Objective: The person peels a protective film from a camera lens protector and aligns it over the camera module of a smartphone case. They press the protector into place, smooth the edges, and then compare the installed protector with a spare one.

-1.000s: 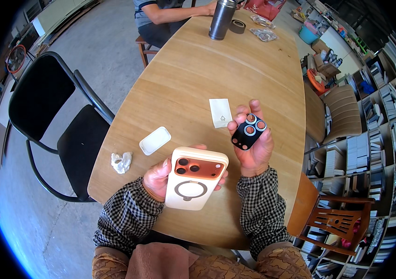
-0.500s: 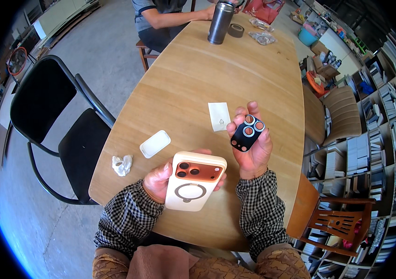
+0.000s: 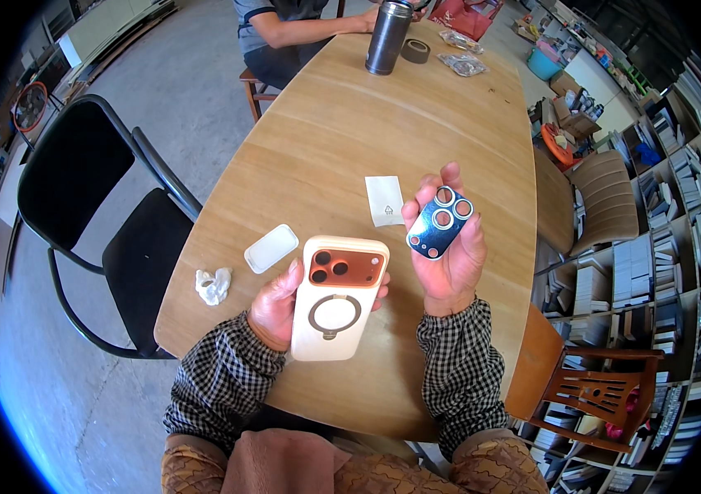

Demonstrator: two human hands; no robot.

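Observation:
My left hand [image 3: 274, 306] is wrapped around a smartphone in a cream case [image 3: 335, 333], its back turned up. An orange-brown camera panel spans the top of the phone's back, and a grey ring sits on the case below it. Off to the right, my right hand [image 3: 454, 276] holds a dark, shiny camera lens protector [image 3: 439, 224] between thumb and fingers. The protector has three large ringed holes and smaller ones at its lower end. Phone and protector are apart.
A white plastic tray [image 3: 271, 249], a crumpled white tissue [image 3: 213, 286] and a white paper slip [image 3: 384, 201] lie on the wooden table [image 3: 350, 123]. Farther off stand a dark thermos [image 3: 389, 39] and a tape roll [image 3: 415, 51], near another person's arm [image 3: 309, 31]. A black chair [image 3: 132, 239] is left.
The phone has tilted more upright toward me and shifted slightly left. The lens protector has moved up a little and now catches bluish light.

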